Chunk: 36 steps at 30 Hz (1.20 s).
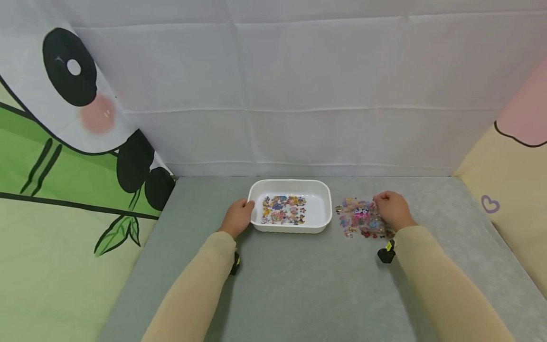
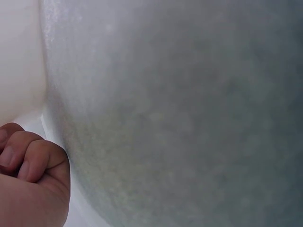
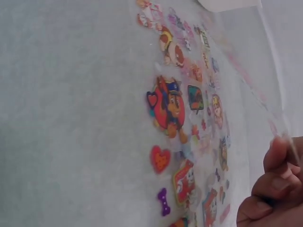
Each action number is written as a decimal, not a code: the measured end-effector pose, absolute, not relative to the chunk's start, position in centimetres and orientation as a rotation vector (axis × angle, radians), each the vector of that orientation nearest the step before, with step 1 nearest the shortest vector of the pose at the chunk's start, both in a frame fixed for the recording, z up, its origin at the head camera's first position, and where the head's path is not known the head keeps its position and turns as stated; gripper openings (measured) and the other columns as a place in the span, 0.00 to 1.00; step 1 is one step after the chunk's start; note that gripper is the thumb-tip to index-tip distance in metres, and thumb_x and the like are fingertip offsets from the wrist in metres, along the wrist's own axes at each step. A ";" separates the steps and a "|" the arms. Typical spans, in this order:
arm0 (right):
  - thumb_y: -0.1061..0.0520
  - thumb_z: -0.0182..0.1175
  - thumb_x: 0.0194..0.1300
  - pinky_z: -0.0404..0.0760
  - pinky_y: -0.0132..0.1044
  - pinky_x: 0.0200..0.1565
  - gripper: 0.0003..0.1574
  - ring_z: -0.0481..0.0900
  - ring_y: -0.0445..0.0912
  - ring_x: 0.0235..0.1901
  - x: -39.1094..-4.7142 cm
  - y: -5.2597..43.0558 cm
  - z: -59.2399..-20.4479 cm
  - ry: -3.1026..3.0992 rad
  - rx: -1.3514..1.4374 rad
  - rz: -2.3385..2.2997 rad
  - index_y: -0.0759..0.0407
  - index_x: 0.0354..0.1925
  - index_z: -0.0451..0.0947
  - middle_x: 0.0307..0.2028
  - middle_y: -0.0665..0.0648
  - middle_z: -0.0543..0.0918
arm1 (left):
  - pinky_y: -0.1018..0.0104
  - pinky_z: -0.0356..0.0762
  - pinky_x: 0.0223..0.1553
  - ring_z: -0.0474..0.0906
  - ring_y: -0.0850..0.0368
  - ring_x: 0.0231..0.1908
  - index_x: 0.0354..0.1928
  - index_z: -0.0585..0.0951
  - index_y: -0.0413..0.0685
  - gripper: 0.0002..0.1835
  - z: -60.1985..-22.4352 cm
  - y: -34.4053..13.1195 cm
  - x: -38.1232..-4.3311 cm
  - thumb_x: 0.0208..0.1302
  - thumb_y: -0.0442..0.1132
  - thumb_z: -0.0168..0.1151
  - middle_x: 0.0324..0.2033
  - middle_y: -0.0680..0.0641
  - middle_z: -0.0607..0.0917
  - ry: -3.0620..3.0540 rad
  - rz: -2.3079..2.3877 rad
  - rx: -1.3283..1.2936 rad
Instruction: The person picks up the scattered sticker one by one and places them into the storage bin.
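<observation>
1. The clear sticker sheet (image 1: 361, 214) is pinched at its right edge by the right hand (image 1: 394, 210), the nearer one; it lies to that hand's left, long axis unclear;
2. the tray (image 1: 318, 209), left of it, is gripped at its left end by the left hand (image 1: 237, 217); stickers (image 1: 283, 210) are held inside;
3. the surface (image 1: 299, 285) is seen beneath both.

Two hands (image 1: 237, 217) (image 1: 394, 210), two beige sleeves (image 1: 444, 280) and two black wrist cameras (image 1: 386, 255) appear with one white plastic tray (image 1: 317, 209), one gray table (image 1: 307, 285) and two clusters of cartoon stickers (image 1: 358, 219), too numerous to tally.
</observation>
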State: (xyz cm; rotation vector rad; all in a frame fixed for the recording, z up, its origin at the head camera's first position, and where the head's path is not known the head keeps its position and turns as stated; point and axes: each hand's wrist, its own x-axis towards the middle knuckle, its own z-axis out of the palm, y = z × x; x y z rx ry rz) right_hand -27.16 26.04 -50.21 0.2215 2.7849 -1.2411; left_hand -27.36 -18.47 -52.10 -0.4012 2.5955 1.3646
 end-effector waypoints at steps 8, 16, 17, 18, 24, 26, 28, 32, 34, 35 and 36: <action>0.46 0.45 0.83 0.72 0.45 0.26 0.25 0.69 0.49 0.24 -27.3 26.3 -49.4 2.664 0.289 -1.384 0.66 0.56 0.73 0.45 0.68 0.78 | 0.55 0.72 0.43 0.75 0.49 0.43 0.58 0.78 0.45 0.23 -52.1 -18.4 -27.4 0.81 0.55 0.47 0.47 0.44 0.82 2.584 1.368 -0.405; 0.41 0.44 0.83 0.69 0.44 0.31 0.28 0.66 0.49 0.29 -27.7 26.4 -48.4 2.582 0.364 -1.462 0.65 0.55 0.73 0.47 0.64 0.76 | 0.56 0.71 0.42 0.75 0.49 0.42 0.57 0.79 0.45 0.22 -52.4 -18.6 -27.6 0.81 0.54 0.47 0.46 0.44 0.82 2.600 1.368 -0.376; 0.41 0.44 0.83 0.69 0.44 0.32 0.29 0.65 0.48 0.29 -27.7 26.4 -48.3 2.570 0.372 -1.480 0.65 0.55 0.73 0.48 0.64 0.76 | 0.56 0.71 0.42 0.75 0.49 0.42 0.57 0.79 0.45 0.22 -52.5 -18.6 -27.6 0.81 0.54 0.47 0.46 0.44 0.82 2.598 1.370 -0.376; 0.41 0.44 0.83 0.69 0.44 0.35 0.29 0.66 0.49 0.32 -27.8 26.3 -48.2 2.555 0.381 -1.510 0.66 0.56 0.73 0.47 0.64 0.76 | 0.56 0.71 0.42 0.75 0.49 0.42 0.57 0.79 0.45 0.22 -52.5 -18.6 -27.6 0.81 0.54 0.47 0.46 0.44 0.82 2.598 1.371 -0.376; 0.42 0.47 0.83 0.71 0.46 0.42 0.29 0.69 0.49 0.36 -27.9 25.3 -47.6 2.469 0.422 -1.639 0.67 0.56 0.72 0.44 0.61 0.76 | 0.56 0.71 0.41 0.75 0.49 0.41 0.54 0.79 0.44 0.22 -52.7 -18.7 -27.8 0.81 0.54 0.47 0.43 0.44 0.82 2.612 1.368 -0.373; 0.41 0.46 0.83 0.71 0.44 0.37 0.28 0.67 0.45 0.32 -28.0 25.1 -47.5 2.445 0.407 -1.651 0.65 0.55 0.71 0.43 0.60 0.76 | 0.55 0.71 0.41 0.75 0.49 0.41 0.54 0.79 0.44 0.22 -52.7 -18.7 -27.7 0.81 0.54 0.47 0.43 0.44 0.82 2.612 1.369 -0.370; 0.42 0.46 0.83 0.70 0.42 0.34 0.27 0.66 0.44 0.29 -28.0 24.8 -47.5 2.413 0.392 -1.670 0.65 0.54 0.71 0.41 0.59 0.76 | 0.55 0.71 0.41 0.75 0.49 0.41 0.55 0.79 0.44 0.22 -52.7 -18.7 -27.7 0.81 0.54 0.47 0.44 0.44 0.82 2.609 1.369 -0.369; 0.42 0.47 0.83 0.71 0.42 0.35 0.26 0.66 0.43 0.27 -28.2 23.9 -47.6 2.398 0.354 -1.679 0.64 0.53 0.72 0.40 0.58 0.77 | 0.55 0.71 0.42 0.75 0.49 0.41 0.55 0.79 0.44 0.22 -52.6 -18.6 -27.7 0.81 0.54 0.47 0.44 0.44 0.82 2.602 1.373 -0.378; 0.43 0.47 0.83 0.71 0.43 0.37 0.25 0.66 0.43 0.28 -28.3 23.3 -47.7 2.396 0.338 -1.681 0.64 0.53 0.72 0.40 0.59 0.77 | 0.55 0.71 0.42 0.75 0.49 0.42 0.56 0.79 0.44 0.22 -52.6 -18.6 -27.7 0.81 0.55 0.47 0.44 0.44 0.82 2.601 1.370 -0.385; 0.43 0.48 0.83 0.71 0.44 0.37 0.24 0.66 0.43 0.28 -28.3 23.0 -47.9 2.405 0.332 -1.671 0.64 0.52 0.73 0.40 0.58 0.77 | 0.55 0.71 0.42 0.75 0.49 0.42 0.56 0.79 0.44 0.22 -52.6 -18.6 -27.7 0.81 0.55 0.47 0.44 0.44 0.82 2.602 1.370 -0.388; 0.44 0.48 0.83 0.71 0.44 0.37 0.23 0.67 0.43 0.28 -28.4 22.7 -48.0 2.410 0.331 -1.661 0.63 0.52 0.73 0.39 0.58 0.78 | 0.55 0.71 0.42 0.75 0.49 0.42 0.56 0.79 0.44 0.22 -52.6 -18.6 -27.8 0.81 0.55 0.47 0.45 0.44 0.82 2.600 1.369 -0.390</action>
